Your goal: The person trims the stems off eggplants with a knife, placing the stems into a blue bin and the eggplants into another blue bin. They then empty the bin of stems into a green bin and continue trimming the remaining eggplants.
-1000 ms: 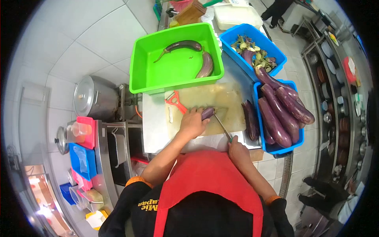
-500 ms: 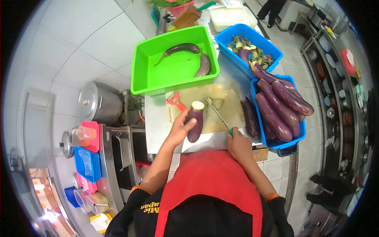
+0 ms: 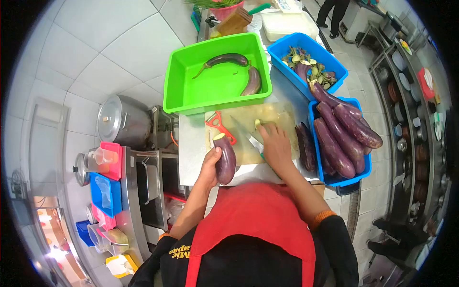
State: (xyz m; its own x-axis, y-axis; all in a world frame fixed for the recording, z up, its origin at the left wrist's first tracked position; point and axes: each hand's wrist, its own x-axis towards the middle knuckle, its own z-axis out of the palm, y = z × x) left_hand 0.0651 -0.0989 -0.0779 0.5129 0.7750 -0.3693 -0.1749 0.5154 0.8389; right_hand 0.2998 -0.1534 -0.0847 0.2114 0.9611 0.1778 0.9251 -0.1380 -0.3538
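An eggplant with a pale cut top [image 3: 225,160] is held upright by my left hand [image 3: 209,168], at the front left of the cutting board [image 3: 282,112]. My right hand [image 3: 276,146] reaches over the board, fingers bent down at a small green cut piece [image 3: 257,123]; its fingertips are partly hidden. Beside that hand, the knife [image 3: 250,138] lies on the board, its green handle partly under the hand. A red peeler [image 3: 219,125] rests at the board's left. To the right of the board lies a dark eggplant [image 3: 306,147].
A green tub [image 3: 177,98] with two eggplants stands behind the board. At the right are a blue bin of trimmings [image 3: 340,71] and a blue bin [image 3: 367,167] piled with eggplants. Farther back are a white container [image 3: 289,26], a knife block [image 3: 233,23] and another person's legs [image 3: 331,14].
My right hand has let go of the knife, now lying on the board, and moved up and left to the cut piece. My left hand has moved left and slightly down with the eggplant.
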